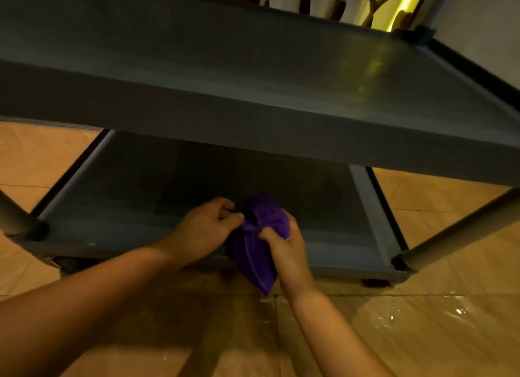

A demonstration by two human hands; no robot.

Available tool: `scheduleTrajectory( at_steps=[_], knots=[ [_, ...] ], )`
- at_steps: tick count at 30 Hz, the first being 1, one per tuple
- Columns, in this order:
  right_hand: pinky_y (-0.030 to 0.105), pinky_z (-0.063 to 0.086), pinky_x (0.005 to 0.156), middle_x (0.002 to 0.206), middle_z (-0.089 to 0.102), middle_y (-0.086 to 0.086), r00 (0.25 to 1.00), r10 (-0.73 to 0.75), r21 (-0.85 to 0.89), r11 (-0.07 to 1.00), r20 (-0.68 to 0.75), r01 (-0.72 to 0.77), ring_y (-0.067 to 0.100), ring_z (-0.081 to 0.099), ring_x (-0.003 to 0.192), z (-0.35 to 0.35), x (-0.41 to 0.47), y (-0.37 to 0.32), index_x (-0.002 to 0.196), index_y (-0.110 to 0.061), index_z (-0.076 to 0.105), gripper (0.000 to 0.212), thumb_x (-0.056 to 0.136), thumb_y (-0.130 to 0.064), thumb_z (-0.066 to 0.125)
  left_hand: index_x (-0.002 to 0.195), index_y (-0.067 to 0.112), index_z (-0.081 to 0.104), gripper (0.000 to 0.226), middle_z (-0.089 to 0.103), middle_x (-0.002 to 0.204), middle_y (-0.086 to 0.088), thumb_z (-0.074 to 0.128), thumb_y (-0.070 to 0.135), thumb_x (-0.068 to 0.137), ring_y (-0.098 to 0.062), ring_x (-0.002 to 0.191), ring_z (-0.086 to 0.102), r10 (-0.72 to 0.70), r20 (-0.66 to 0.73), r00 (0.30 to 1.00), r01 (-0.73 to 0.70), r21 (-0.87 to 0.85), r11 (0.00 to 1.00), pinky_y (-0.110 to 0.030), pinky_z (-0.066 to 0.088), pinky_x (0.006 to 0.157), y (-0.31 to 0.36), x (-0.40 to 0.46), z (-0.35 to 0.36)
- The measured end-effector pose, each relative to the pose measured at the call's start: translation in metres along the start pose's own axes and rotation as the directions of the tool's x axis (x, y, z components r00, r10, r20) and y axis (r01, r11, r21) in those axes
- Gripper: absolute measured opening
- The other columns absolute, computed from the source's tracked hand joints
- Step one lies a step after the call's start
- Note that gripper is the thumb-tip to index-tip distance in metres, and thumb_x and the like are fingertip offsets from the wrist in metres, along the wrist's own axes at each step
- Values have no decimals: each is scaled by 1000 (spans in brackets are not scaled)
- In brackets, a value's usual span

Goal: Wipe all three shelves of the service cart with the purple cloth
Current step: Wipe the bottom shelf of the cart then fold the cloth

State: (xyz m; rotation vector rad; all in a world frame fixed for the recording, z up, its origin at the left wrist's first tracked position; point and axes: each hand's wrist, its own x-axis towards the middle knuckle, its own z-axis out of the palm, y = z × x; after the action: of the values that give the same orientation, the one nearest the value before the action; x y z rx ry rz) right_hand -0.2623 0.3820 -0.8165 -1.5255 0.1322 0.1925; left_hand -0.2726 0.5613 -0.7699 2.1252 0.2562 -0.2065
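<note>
Our right hand (pixel 284 247) has its fingers (pixel 267 234) clenched around the bunched middle of the purple cloth (pixel 257 252), while our left hand (pixel 209 228) pinches the cloth's left edge between thumb and fingertips. The cloth sits between both hands, over the front rim of the cart's lower shelf (pixel 135 216), one end hanging down toward the tiled floor (pixel 422 334). Above our fingers spans the upper shelf (pixel 253 75), with a cart leg (pixel 461 230) off to the right.
</note>
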Motion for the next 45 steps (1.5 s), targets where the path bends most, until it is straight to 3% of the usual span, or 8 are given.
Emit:
scheduleTrajectory(
  at_steps=[4, 10, 18, 22, 27, 32, 38, 45],
  knots=[
    [12, 53, 63, 98, 68, 0, 986, -28, -23, 999, -166, 24, 0, 71, 76, -19, 28, -9, 122, -11, 52, 58, 70, -11, 78, 135, 13, 55, 53, 61, 135, -14, 59, 45, 94, -33, 126, 55, 185, -86, 979, -124, 467, 875, -46, 42, 107, -49, 7, -5],
    [38, 49, 79, 102, 68, 10, 899, -246, -585, 811, -362, -14, 35, 67, 104, -97, 93, -44, 97, -20, 65, 6, 92, -22, 64, 147, 14, 47, 70, 41, 158, -12, 42, 51, 87, -39, 148, 31, 191, -161, 968, -32, 677, 735, -58, 24, 115, -83, 7, -21],
    [57, 21, 119, 167, 26, 3, 962, -37, -938, 235, -270, -254, 32, 24, 152, -164, 120, 8, 151, -40, 35, 75, 87, -81, 30, 159, 22, 19, 76, 16, 169, -7, 38, 61, 97, -31, 155, 9, -17, -71, 997, 65, 750, 658, -52, 13, 123, -140, 19, -75],
    [58, 22, 121, 166, 25, 3, 928, -176, -902, 349, -328, -252, 32, 22, 153, -166, 128, 12, 153, -41, 31, 86, 79, -86, 32, 160, 27, 10, 77, 4, 171, 2, 21, 66, 95, -25, 156, 0, -47, -74, 996, 86, 739, 668, -52, 8, 124, -166, 18, -69],
    [49, 35, 116, 151, 50, 15, 933, -215, -876, 453, -290, -167, 36, 44, 140, -110, 137, 15, 139, -21, 60, 49, 93, -37, 62, 160, 22, 16, 75, 9, 170, -7, 17, 62, 97, -28, 157, 4, 7, -103, 995, 73, 752, 655, -54, 11, 124, -161, 16, -65],
    [41, 39, 114, 148, 56, 11, 970, -221, -781, 622, -98, 62, 30, 49, 139, -8, 118, 24, 130, -13, 68, 35, 95, -15, 64, 160, 21, 14, 89, 6, 170, -8, 2, 68, 86, -28, 157, 2, 11, -101, 995, 67, 731, 679, -52, 8, 124, -153, 12, -65],
    [37, 32, 119, 153, 51, 13, 931, -227, -776, 516, 286, 364, 34, 41, 145, 107, 80, 28, 135, -14, 65, 43, 92, -15, 66, 160, 21, 11, 80, 5, 170, -7, 32, 65, 96, -27, 156, 3, -51, -9, 999, 42, 707, 706, -50, 9, 124, -151, 14, -84],
    [48, 35, 117, 146, 57, 9, 924, -363, -835, 540, -119, 105, 31, 48, 139, -16, 98, -6, 138, -20, 60, 37, 101, -23, 55, 154, 11, 34, 104, 37, 159, -19, 17, 85, 83, -37, 148, 31, 72, 24, 997, -59, 849, 525, -54, 27, 119, -210, -40, -177]
  ],
)
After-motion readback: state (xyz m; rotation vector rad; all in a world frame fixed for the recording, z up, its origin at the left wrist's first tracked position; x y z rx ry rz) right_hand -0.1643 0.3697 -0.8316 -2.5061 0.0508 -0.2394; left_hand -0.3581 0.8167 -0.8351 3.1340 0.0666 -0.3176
